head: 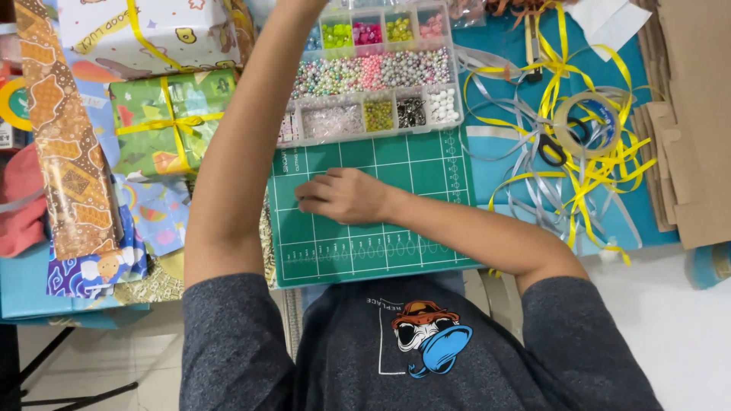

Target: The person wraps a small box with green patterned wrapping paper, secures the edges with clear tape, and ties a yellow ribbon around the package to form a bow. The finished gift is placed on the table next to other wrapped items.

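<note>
cutting mat (426,164), green, lies on tabletop before us; right hand (343,195) rests curled on it, holding nothing visible. left hand reaches past bead organizer (377,72), out of frame, grip unknown. likely fetching supplies; next needs beads picked.
</note>
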